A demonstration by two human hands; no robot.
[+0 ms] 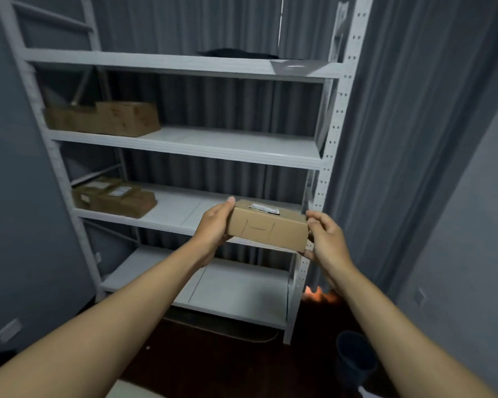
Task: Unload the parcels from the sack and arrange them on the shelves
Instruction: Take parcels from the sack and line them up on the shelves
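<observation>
I hold one small brown cardboard parcel by its ends, left hand and right hand both gripping, before the white metal shelving unit. Placed so far: brown boxes above, labelled parcels below. Sack not visible. Path looks unobstructed.

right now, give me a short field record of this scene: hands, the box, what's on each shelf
left hand: left hand holds the left end of the box
right hand: right hand holds its right end
held item: cardboard box, white label on top, pen lines on the near face
box position: in front of the third shelf, not yet set down
top shelf: dark flat item
second shelf: brown boxes at the left
third shelf: labelled parcels at the left
bottom shelf: bottom shelf, nothing visible on it
sack: not in view
</observation>
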